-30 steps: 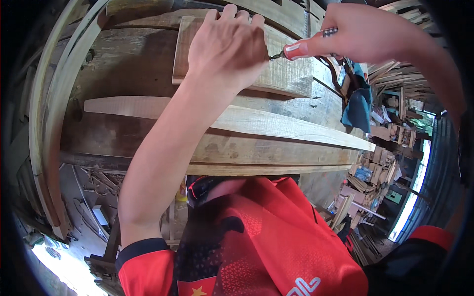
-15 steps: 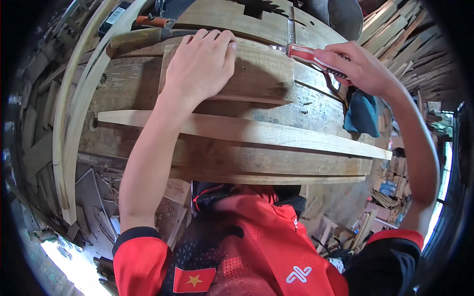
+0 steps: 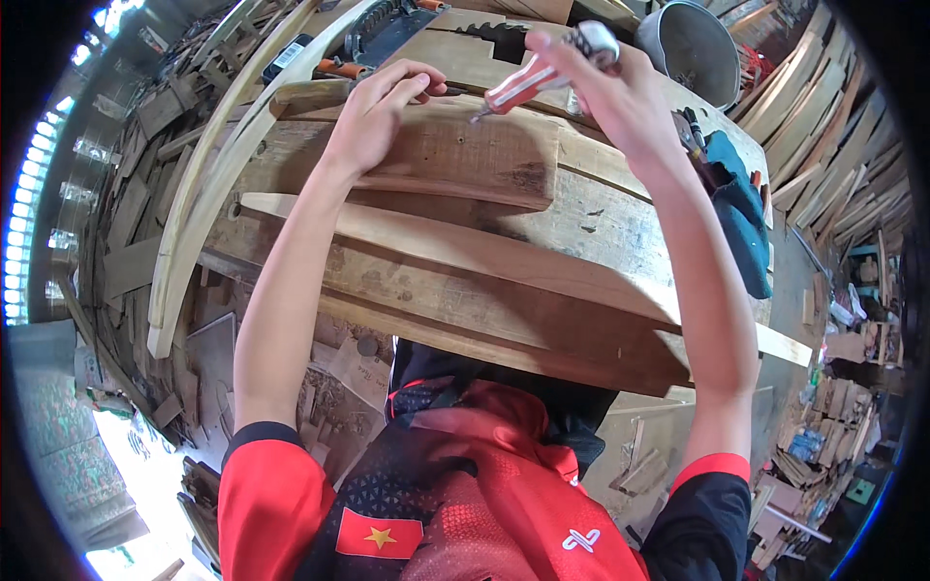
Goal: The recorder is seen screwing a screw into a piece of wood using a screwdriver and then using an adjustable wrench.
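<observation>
My right hand (image 3: pixel 610 107) grips a red screwdriver (image 3: pixel 515 89) with a silver upper end, its thin tip pointing down-left just over a thick wooden board (image 3: pixel 484 155) marked with small holes. My left hand (image 3: pixel 383 111) is over the board's left part, fingers curled; whether something small is between them I cannot make out. A long pale tapered strip (image 3: pixel 455 242) lies across the bench below the board, beside another plank (image 3: pixel 465 310) along the near edge.
Long bent wooden strips (image 3: pixel 194 223) stand at the left. A dark tool case (image 3: pixel 373 29), a metal pot (image 3: pixel 688 53) and a dark blue cloth (image 3: pixel 736 223) sit at the back and right. Wood piles (image 3: pixel 823 116) and offcuts surround the bench.
My right hand has swung inward and tilted the screwdriver, tip downward over the board. My left hand's fingers have curled more. The head view has shifted.
</observation>
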Action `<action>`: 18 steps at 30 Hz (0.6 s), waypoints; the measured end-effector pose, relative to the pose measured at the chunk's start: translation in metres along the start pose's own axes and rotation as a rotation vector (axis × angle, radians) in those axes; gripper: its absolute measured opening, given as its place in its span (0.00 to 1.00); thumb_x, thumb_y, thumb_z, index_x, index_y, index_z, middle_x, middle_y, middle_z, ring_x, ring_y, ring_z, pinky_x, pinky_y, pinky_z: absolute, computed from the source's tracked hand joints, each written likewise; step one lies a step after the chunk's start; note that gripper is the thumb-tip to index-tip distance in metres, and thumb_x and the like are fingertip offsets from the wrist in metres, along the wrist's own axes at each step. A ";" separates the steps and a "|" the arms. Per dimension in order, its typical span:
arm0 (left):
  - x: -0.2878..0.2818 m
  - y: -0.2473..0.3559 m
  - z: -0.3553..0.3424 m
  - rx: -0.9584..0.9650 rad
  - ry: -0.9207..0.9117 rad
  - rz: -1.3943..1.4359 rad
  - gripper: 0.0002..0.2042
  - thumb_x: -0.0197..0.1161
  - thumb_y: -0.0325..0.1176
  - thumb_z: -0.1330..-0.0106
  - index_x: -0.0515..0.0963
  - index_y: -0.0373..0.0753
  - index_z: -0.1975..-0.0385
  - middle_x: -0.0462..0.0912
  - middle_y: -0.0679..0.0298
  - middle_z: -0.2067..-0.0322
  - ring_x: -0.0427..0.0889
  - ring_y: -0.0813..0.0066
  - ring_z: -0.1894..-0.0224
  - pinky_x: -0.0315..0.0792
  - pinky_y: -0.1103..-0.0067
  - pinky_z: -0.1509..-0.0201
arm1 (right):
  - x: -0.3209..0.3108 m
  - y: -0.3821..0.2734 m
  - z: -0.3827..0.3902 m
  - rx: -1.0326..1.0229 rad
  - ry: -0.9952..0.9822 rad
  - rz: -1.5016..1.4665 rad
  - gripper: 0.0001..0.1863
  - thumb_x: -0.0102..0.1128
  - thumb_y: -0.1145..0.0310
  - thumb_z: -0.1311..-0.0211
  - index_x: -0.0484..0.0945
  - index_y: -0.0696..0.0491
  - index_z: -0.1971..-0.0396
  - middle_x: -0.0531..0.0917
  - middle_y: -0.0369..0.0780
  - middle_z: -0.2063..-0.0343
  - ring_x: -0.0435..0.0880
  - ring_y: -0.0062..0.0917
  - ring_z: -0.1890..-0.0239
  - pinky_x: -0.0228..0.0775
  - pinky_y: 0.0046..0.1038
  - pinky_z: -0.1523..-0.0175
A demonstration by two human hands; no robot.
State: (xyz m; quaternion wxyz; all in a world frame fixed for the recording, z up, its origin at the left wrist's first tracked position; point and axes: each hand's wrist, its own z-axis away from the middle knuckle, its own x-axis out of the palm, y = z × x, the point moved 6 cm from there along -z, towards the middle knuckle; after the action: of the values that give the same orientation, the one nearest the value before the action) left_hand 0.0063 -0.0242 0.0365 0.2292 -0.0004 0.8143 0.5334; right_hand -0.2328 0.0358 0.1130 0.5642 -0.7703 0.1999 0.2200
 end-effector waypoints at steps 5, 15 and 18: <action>0.002 -0.008 -0.001 0.021 0.004 0.138 0.15 0.51 0.37 0.21 0.82 0.33 0.55 0.86 0.64 0.59 0.80 0.75 0.56 0.72 0.78 0.45 | 0.022 0.005 -0.026 0.060 0.065 -0.692 0.16 0.59 0.59 0.28 0.80 0.58 0.55 0.83 0.38 0.67 0.80 0.21 0.67 0.74 0.25 0.61; 0.003 -0.011 -0.003 0.031 0.029 0.114 0.18 0.49 0.40 0.19 0.82 0.34 0.57 0.87 0.64 0.62 0.82 0.75 0.58 0.75 0.77 0.45 | 0.071 -0.001 -0.043 0.178 -0.066 -1.068 0.20 0.61 0.56 0.27 0.72 0.53 0.77 0.73 0.38 0.86 0.72 0.22 0.85 0.64 0.24 0.78; -0.001 -0.012 -0.001 0.052 0.022 0.102 0.18 0.49 0.41 0.19 0.82 0.34 0.58 0.87 0.64 0.62 0.82 0.75 0.58 0.75 0.77 0.46 | 0.082 -0.006 -0.043 0.144 -0.075 -1.169 0.27 0.61 0.48 0.28 0.69 0.51 0.81 0.68 0.36 0.90 0.67 0.22 0.88 0.58 0.23 0.80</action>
State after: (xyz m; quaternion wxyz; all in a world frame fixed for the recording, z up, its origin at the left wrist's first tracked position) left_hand 0.0100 -0.0309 0.0265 0.1927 0.0411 0.8293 0.5230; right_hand -0.1570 -0.0085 0.0827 0.6493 -0.7042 -0.2634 -0.1145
